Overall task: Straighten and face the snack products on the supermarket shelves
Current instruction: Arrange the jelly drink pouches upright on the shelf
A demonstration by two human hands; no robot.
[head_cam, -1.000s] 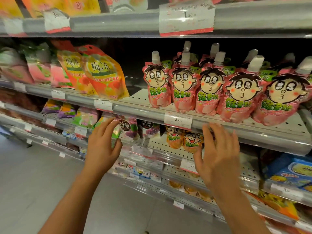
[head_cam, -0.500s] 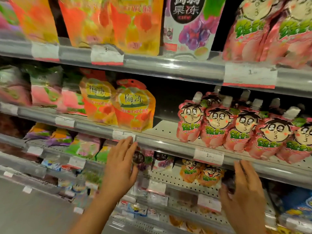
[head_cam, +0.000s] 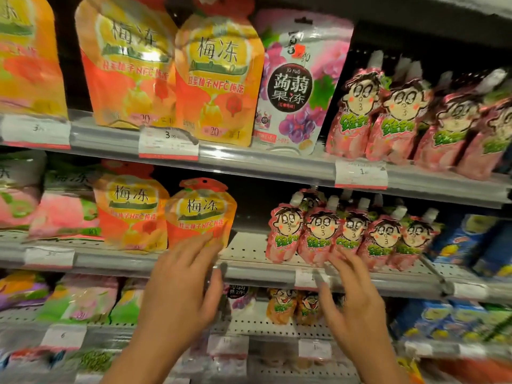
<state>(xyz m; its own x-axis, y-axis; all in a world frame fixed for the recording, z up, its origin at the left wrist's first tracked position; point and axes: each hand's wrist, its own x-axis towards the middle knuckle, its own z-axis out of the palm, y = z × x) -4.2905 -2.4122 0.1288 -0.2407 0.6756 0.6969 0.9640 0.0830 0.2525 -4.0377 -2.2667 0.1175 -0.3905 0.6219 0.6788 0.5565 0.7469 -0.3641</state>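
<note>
Left hand (head_cam: 180,289) spread wide at the orange pouch (head_cam: 200,214) on the middle shelf (head_cam: 257,273), right hand (head_cam: 352,297) open, fingertips brushing pink spouted pouches (head_cam: 343,234), neither grip closed.

My left hand (head_cam: 180,289) reaches with spread fingers to the foot of an orange pouch (head_cam: 201,214) on the middle shelf (head_cam: 255,273). My right hand (head_cam: 357,309) hovers empty below the pink spouted pouches (head_cam: 349,234).
</note>
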